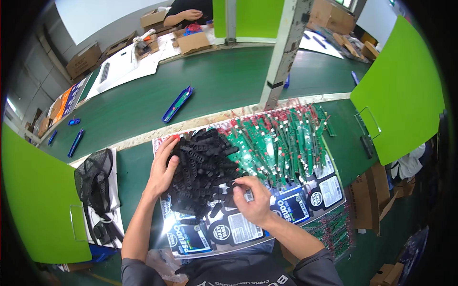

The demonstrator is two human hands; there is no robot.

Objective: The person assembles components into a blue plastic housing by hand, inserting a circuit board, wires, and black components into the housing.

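A heap of small black plastic parts lies on a printed sheet in front of me. My left hand rests along the heap's left side, fingers stretched out and thumb apart, with a bit of red at its fingertips. At the heap's lower right, my right hand is closed, thumb and fingers curled together. What it pinches, if anything, is too small to make out. Beside the heap, on the right, many narrow green circuit boards with red wires lie in a loose pile.
A green conveyor belt runs beyond the table, carrying a blue casing with a board inside. Green panels stand on both sides. A black mesh bag lies at left. A metal post rises behind the boards. Another person's hand shows at the far side.
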